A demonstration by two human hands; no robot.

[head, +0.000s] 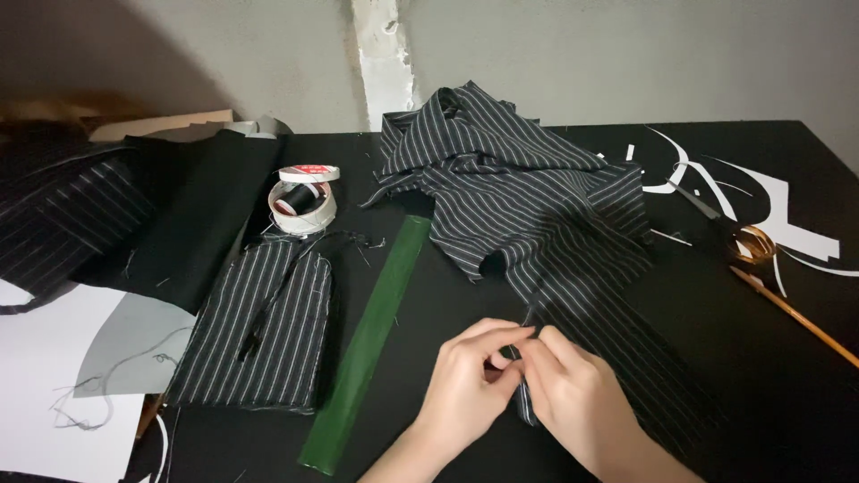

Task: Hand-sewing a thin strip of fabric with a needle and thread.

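Left hand [467, 386] and right hand [573, 394] together, fingertips pinched on edge of black white-striped fabric [528, 215]; green ruler [367, 344] alongside.

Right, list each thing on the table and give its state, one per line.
Left hand: pinching the striped fabric's edge.
Right hand: pinching the same edge, touching the left hand.
Striped fabric: crumpled, heaped at the far end.
Striped pieces: flat, stacked.
Green ruler: lying flat, diagonal.
Thread spool: upright inside a tape roll.
Scissors: lying closed on paper scraps.
Pencil: lying flat.
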